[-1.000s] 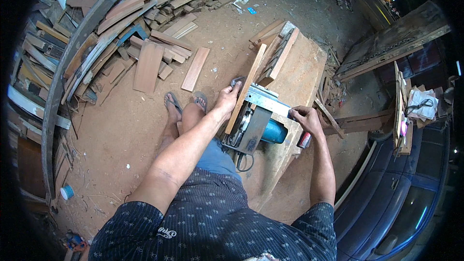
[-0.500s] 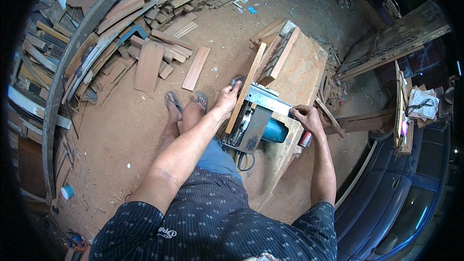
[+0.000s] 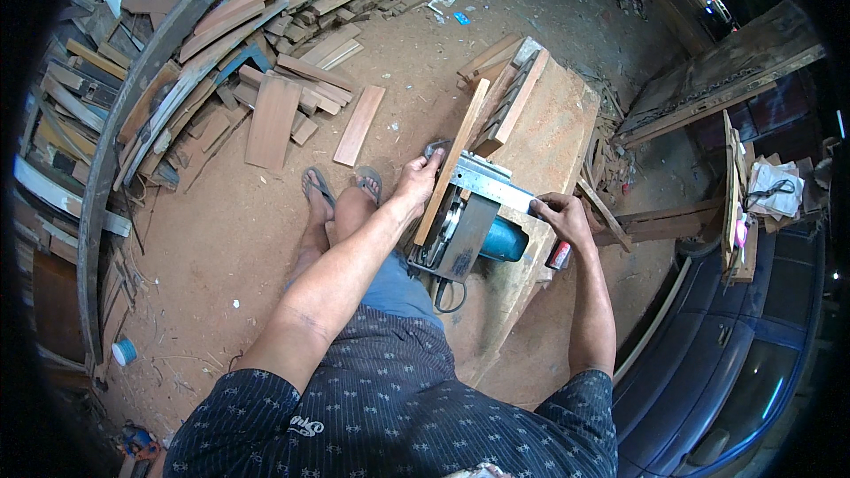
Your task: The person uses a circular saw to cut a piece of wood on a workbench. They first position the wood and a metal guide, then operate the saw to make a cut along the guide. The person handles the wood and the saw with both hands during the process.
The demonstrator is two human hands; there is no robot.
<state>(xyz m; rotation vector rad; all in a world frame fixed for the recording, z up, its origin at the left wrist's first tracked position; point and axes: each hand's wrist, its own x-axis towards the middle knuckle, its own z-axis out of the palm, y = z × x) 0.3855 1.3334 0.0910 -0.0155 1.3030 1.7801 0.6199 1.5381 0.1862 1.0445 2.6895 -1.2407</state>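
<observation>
A long narrow wooden strip [image 3: 456,158] lies across the metal base plate [image 3: 485,184] of a teal circular saw [image 3: 474,230] mounted on a plywood bench [image 3: 549,150]. My left hand [image 3: 416,184] grips the near part of the strip where it meets the plate. My right hand [image 3: 560,217] closes on the right end of the metal plate, just above a small red can [image 3: 559,255]. My feet in sandals [image 3: 341,188] rest on the dirt floor left of the bench.
Heaps of curved and flat wood offcuts [image 3: 204,62] fill the left and top. Two loose boards [image 3: 314,124] lie on the ground near my feet. More planks [image 3: 726,66] lean at the right, beside a dark blue vehicle [image 3: 735,363]. A small blue-capped container [image 3: 124,351] sits at the lower left.
</observation>
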